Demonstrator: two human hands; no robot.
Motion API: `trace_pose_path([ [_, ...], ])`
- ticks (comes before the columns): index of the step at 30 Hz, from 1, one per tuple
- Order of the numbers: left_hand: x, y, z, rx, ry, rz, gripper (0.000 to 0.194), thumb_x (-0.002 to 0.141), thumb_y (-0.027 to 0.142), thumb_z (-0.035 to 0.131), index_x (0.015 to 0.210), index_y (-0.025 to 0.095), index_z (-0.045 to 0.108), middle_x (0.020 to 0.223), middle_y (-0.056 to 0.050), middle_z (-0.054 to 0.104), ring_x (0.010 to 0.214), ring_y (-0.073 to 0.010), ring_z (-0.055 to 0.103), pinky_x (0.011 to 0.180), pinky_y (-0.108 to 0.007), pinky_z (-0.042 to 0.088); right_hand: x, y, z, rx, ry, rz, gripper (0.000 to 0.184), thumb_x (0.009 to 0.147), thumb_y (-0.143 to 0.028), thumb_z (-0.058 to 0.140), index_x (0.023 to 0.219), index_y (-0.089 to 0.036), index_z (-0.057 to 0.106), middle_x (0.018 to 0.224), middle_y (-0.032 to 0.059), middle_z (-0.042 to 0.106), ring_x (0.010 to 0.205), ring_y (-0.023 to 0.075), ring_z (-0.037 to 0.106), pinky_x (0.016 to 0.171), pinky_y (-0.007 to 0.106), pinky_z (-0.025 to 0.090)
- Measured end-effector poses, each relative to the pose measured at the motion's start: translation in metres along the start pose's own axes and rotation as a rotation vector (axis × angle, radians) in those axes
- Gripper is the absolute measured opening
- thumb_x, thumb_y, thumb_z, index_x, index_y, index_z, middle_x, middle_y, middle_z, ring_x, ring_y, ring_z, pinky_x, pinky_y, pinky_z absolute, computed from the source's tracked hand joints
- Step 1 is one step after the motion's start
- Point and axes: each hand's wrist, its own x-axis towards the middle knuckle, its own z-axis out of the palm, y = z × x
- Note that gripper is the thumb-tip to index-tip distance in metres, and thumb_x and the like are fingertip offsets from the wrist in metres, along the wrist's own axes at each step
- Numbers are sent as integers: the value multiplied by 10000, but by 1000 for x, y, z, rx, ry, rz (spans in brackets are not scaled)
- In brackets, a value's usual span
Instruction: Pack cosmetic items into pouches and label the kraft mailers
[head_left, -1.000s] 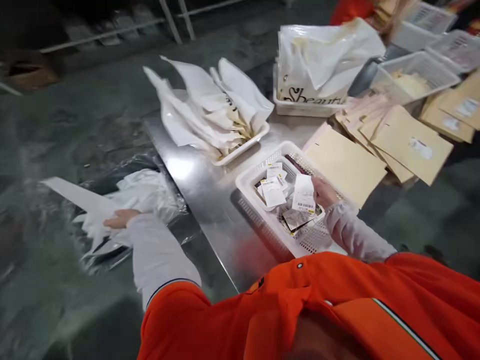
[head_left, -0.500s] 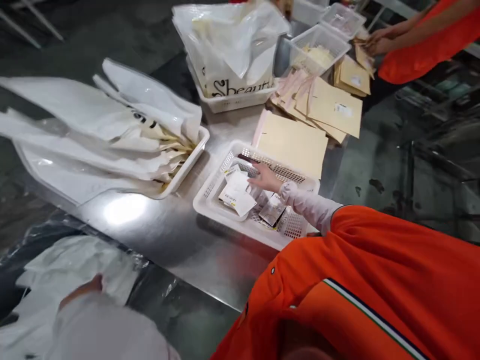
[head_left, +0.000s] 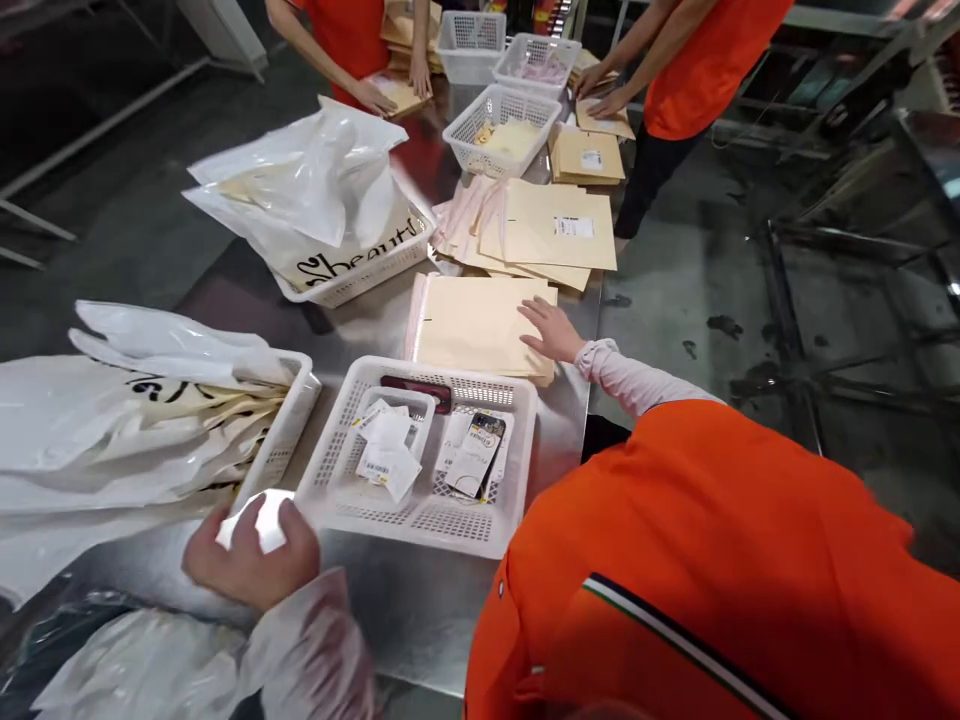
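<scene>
My right hand lies with fingers spread on the right edge of a stack of tan padded envelopes with a pink strip along the left side. My left hand is above the metal table, fingers apart and curved, with nothing in them. It is beside the white basket that holds white plastic bags. In front of me sits a white perforated basket. Inside it are a small tray with white labels, a dark phone-like object and printed cards.
Farther back stand a basket of bags printed "beauty", labelled envelopes and a basket with yellowish contents. Two people in orange, one at the left, the other at the right, handle envelopes. A crumpled white plastic bag lies lower left.
My right hand has moved from inside the perforated basket onto the padded envelopes. My left hand has risen from the crumpled white plastic to above the table. The view has shifted, showing another person.
</scene>
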Motion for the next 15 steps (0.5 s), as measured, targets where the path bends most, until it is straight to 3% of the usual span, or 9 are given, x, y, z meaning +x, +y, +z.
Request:
trace_pose_path([
  [2,1,42,58,6,52,239,306,753,437,752,959,214,715,1189,-175,647,1207,-427,602,1114,-678,405,8,46,-16,-119,-59,23,672,1037,-412,501,1653,-162,403,1732,155,311,1634,387,191,1276,642,242],
  [5,0,123,151,-67,-157,415,346,887,410,685,1132,169,724,1271,-213,649,1272,-374,596,1133,-587,442,42,120,-40,-259,-116,7,652,1045,-388,469,1663,-196,394,1760,112,248,1644,410,128,1266,717,152],
  [8,4,213,253,-67,-397,506,407,972,397,586,1272,147,699,1424,-232,613,1419,-362,517,1202,-559,393,109,199,-59,-343,-167,-66,619,1041,-347,460,1647,-224,429,1760,90,255,1646,407,116,1261,736,117],
  [10,16,271,329,7,-546,490,460,994,383,541,1366,142,664,1528,-228,562,1490,-370,457,1241,-587,336,168,247,-67,-355,-192,-132,604,1040,-322,449,1637,-230,446,1755,92,269,1646,400,127,1260,731,127],
  [12,38,323,410,104,-669,384,517,1000,351,510,1448,115,616,1606,-231,494,1537,-379,404,1265,-606,289,231,285,-69,-325,-206,-184,593,1042,-320,449,1626,-216,463,1746,101,293,1643,397,146,1267,718,127],
  [15,81,378,523,213,-781,139,617,1007,303,462,1553,19,503,1679,-257,376,1593,-383,310,1303,-584,221,313,322,-56,-228,-249,-275,596,1037,-364,493,1610,-199,484,1732,112,325,1639,396,157,1282,698,81],
])
